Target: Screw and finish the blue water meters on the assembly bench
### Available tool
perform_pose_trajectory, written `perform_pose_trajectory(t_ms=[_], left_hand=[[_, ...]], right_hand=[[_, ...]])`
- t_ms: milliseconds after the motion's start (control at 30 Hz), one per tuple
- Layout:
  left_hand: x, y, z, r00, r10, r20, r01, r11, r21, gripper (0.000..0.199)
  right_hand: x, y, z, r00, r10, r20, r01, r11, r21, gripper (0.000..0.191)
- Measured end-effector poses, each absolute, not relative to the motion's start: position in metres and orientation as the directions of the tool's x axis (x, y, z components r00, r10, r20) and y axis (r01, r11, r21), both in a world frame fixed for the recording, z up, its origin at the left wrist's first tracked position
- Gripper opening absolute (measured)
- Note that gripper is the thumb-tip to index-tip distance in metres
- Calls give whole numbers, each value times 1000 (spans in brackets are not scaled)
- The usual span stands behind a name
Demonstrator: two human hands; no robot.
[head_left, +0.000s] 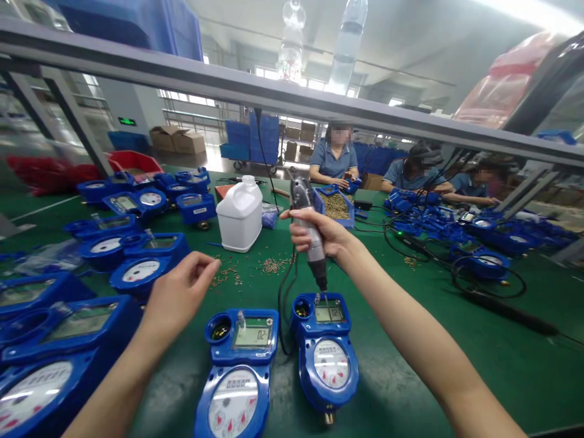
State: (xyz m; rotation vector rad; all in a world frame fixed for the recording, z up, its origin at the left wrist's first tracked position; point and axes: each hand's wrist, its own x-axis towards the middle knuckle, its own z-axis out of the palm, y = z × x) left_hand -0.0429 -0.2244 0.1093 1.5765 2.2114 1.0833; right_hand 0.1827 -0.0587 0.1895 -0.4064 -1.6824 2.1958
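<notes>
My right hand is wrapped round an electric screwdriver, which points down at the display end of a blue water meter. Its tip is close to the display's upper edge; whether it touches a screw I cannot tell. Just left of that meter lies a second blue water meter, its display lit with digits. My left hand hovers over the bench, thumb and fingertips pinched together; anything between them is too small to make out. Small loose screws are scattered on the green mat beyond it.
More blue meters crowd the left side. A white jug and a blue bin of brass-coloured parts stand behind. Cables and blue parts cover the right. A metal shelf rail crosses above; several co-workers sit opposite.
</notes>
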Motion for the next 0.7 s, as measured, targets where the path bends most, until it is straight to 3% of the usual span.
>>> perform_pose_trajectory(t_ms=[100,200,367,533,700], left_hand=[[-60,-171,78,-231,968,102,768,118,630,20],[-58,-137,46,-42,999,2,780,31,625,21],[-41,-114,31,161,987,21,705,-130,698,25],[-43,-126,46,18,989,150,647,-126,752,29],[-55,-180,53,-231,957,175,604,0,797,36]], right_hand=[[164,-38,185,-898,406,-167,75,-232,-970,29],[159,-9,178,-857,420,-299,247,-174,-953,27],[173,22,139,-678,528,-512,594,-16,-804,23],[198,8,81,-481,682,-550,814,115,-569,26],[224,-14,46,-384,880,-279,835,201,-513,32]])
